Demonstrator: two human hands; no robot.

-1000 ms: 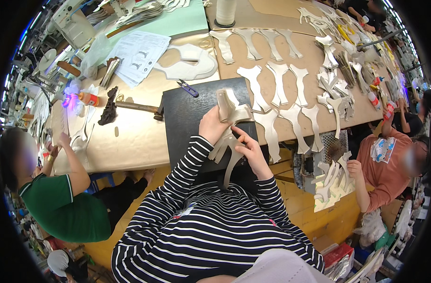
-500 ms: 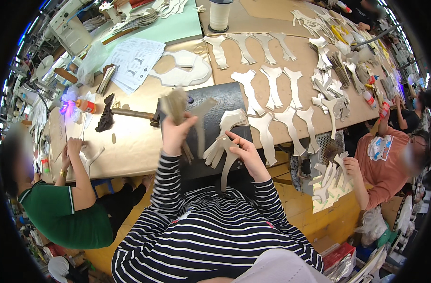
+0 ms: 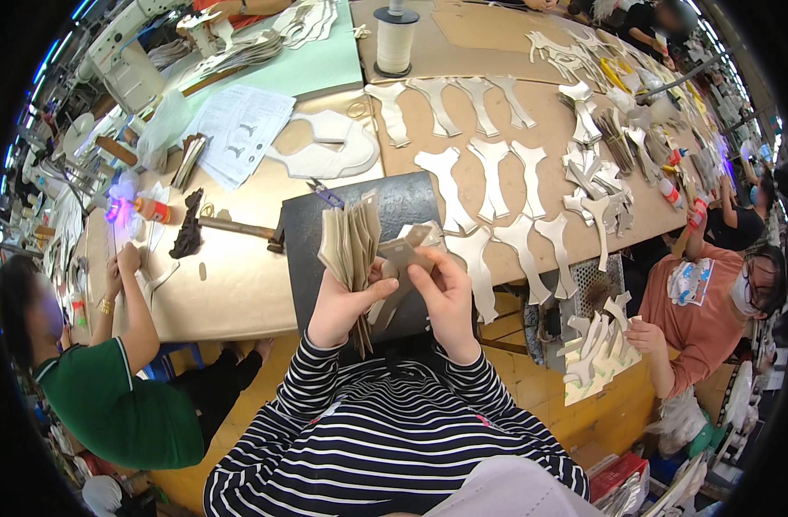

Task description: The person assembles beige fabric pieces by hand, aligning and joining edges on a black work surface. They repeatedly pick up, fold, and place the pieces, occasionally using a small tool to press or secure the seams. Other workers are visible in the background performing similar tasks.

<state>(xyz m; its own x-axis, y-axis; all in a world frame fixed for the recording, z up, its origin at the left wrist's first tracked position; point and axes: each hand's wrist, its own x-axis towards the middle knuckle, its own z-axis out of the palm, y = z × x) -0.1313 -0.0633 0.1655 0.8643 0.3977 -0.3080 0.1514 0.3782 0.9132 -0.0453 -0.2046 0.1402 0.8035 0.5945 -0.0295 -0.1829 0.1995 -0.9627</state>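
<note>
The left hand (image 3: 338, 306) grips one bundle of pale pieces (image 3: 349, 246), too tightly stacked to count; the right hand (image 3: 447, 300) pinches a grey piece (image 3: 402, 252), both above one black board (image 3: 411, 196). Beyond, the worktop (image 3: 239, 297) carries cutout rows (image 3: 490, 177) of three, three and four, then one spool (image 3: 395, 41).

Table (image 3: 239, 302): covered in tan, a black board (image 3: 303, 226) laid at its near edge
Left of board: hammer (image 3: 239, 227) and dark scrap (image 3: 187, 226) placed
Right of board: pale cut pieces (image 3: 490, 177) spread in rows
Beyond board: white spool (image 3: 394, 45) stood upright
</note>
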